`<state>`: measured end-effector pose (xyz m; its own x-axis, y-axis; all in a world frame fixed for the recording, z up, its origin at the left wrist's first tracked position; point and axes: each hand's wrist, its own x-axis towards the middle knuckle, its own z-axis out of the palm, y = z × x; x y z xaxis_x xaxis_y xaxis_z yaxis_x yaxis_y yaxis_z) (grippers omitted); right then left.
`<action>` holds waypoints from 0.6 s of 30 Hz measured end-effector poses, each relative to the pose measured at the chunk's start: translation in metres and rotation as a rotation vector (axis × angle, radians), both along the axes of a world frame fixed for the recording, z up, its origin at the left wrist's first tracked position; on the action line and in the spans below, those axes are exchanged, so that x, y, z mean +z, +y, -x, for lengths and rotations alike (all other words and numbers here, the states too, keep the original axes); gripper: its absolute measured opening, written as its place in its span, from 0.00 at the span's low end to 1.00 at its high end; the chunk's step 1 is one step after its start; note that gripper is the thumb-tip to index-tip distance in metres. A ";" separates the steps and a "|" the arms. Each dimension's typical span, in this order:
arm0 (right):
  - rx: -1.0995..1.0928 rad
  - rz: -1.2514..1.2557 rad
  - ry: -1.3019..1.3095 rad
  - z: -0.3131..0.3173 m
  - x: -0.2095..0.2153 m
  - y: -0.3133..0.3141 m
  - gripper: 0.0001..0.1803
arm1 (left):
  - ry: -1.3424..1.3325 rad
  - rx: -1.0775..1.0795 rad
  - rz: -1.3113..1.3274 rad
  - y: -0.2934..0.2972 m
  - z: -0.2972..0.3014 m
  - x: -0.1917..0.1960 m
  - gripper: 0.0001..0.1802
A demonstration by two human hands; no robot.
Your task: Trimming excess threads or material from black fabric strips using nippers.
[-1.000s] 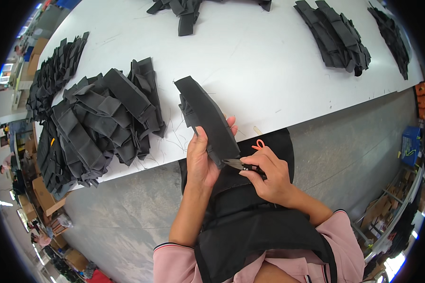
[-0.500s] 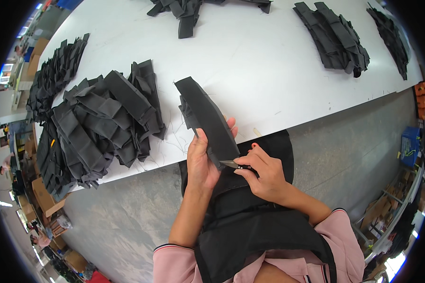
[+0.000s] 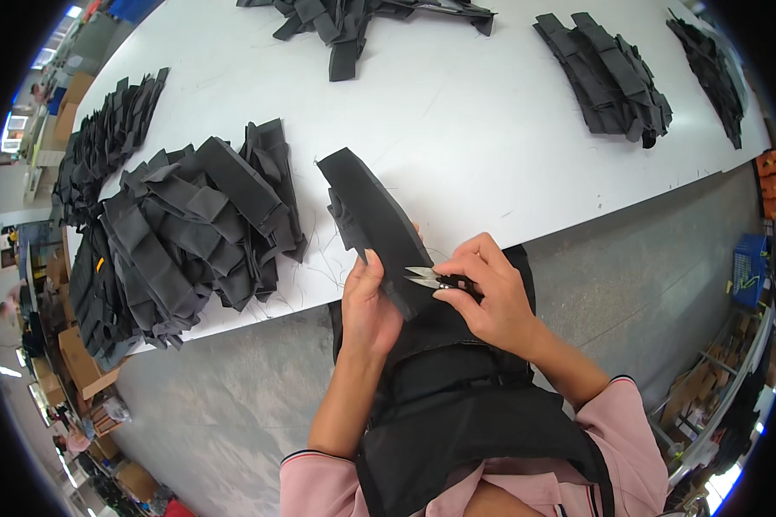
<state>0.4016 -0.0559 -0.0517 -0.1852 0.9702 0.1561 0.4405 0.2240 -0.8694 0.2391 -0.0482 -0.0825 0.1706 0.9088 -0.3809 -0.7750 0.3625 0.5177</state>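
Moved in since earlier: right hand (image 3: 490, 297), fingers pinched on thread snips (image 3: 435, 279), blades leftward at black fabric piece (image 3: 372, 222) (long axis up-left), gripped by left hand (image 3: 369, 302).

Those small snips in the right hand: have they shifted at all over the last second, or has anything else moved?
The small metal thread snips barely moved: the right hand has kept them at the right edge of the flat black fabric piece, only closing over the orange handle loop that showed a second ago. The left hand still grips the piece's lower end. The black piles on the white table lie unchanged.
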 end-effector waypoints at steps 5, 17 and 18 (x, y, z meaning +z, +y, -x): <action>0.032 -0.002 0.028 0.005 -0.005 0.007 0.13 | -0.050 -0.042 -0.010 -0.003 0.001 -0.002 0.25; -0.038 -0.357 -0.094 0.007 -0.012 -0.003 0.14 | -0.063 -0.038 0.016 -0.003 -0.002 0.001 0.25; -0.040 -0.327 -0.094 0.008 -0.013 0.000 0.14 | -0.040 -0.029 0.020 -0.002 -0.003 0.002 0.25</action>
<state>0.3938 -0.0560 -0.0652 -0.1767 0.8782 0.4445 0.5295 0.4655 -0.7092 0.2417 -0.0500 -0.0803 0.2121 0.8955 -0.3913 -0.7837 0.3951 0.4793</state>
